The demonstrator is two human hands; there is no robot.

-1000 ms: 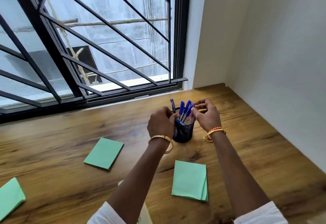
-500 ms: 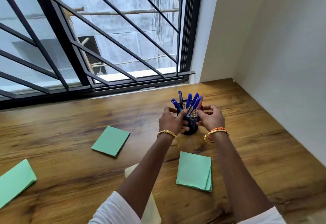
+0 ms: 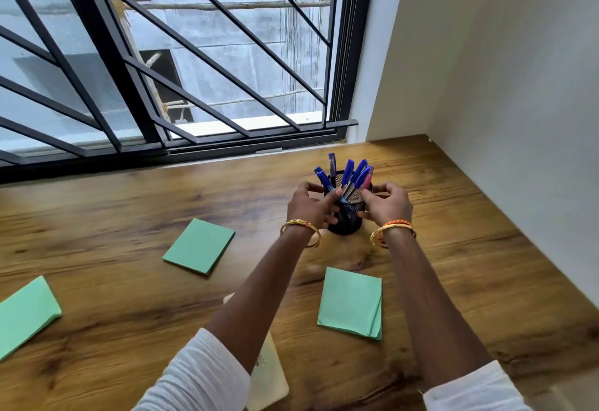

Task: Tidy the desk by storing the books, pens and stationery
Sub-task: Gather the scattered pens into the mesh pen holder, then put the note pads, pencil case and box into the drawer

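A black mesh pen holder [image 3: 347,220] stands on the wooden desk [image 3: 453,248] with several blue pens [image 3: 348,172] and one pink pen in it. My left hand [image 3: 309,208] grips the holder's left side, thumb on the rim. My right hand [image 3: 387,203] grips its right side. Three green note pads lie on the desk: one at the middle left [image 3: 199,245], one in front of the holder [image 3: 351,302], one at the far left edge [image 3: 24,315].
A cream booklet [image 3: 269,375] lies partly under my left forearm near the front edge. A barred window [image 3: 194,86] runs along the back of the desk. A wall [image 3: 518,119] bounds the desk on the right.
Both hands have slid down from the pens' tops to the sides of the holder. The view has shifted so the holder sits further back and right.
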